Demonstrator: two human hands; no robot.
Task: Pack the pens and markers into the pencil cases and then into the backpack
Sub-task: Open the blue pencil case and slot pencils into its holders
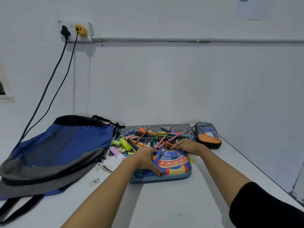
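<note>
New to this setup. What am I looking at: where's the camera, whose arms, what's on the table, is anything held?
There is no machine: a person works with two bare hands. The one picture comes from a wide-angle camera on their head, looking forward and down. On the white table lie a blue and grey backpack at left, a pile of pens and markers in the middle, and a dark pencil case at far right. A UFO pencil case lies nearest, closed. The left hand grips its far edge, thumb on the lid. The right hand is at its far right corner; its fingers are hidden.
</note>
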